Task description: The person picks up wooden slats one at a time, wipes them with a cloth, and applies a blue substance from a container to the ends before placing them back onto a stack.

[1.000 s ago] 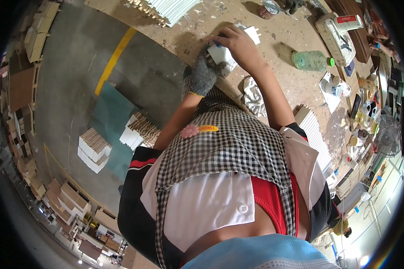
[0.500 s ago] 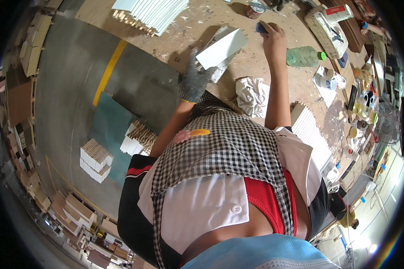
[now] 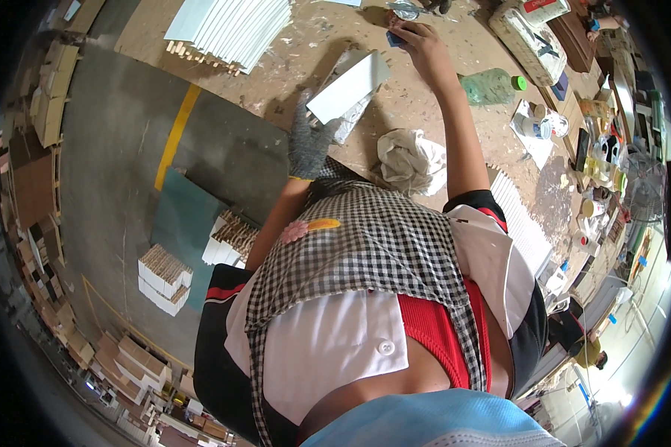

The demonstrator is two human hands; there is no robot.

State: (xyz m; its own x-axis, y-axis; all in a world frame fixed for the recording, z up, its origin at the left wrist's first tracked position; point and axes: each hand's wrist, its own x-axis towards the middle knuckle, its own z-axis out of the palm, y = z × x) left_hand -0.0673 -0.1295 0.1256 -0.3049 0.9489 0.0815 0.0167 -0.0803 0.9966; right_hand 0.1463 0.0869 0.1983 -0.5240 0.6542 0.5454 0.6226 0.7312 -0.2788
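Observation:
My left hand, in a grey knit glove, grips the near left end of a white rectangular board. The board is tilted over a pale, paint-smeared piece on the workbench. My bare right hand is reached out far ahead, its fingers closed on a small dark blue block. Just beyond the block is a small open tin, partly hidden by my fingers. A crumpled off-white cloth lies between my forearms, near the bench edge.
Stacked white strips lie at the far left of the bench, with more strips at the right. A green-capped plastic bottle lies beside my right forearm. Near it are a stained white container and several cups. White bundles sit at floor level, left.
My right hand has moved left and farther away with the blue block, close to the tin. The left hand still holds the white board. The whole view has shifted slightly.

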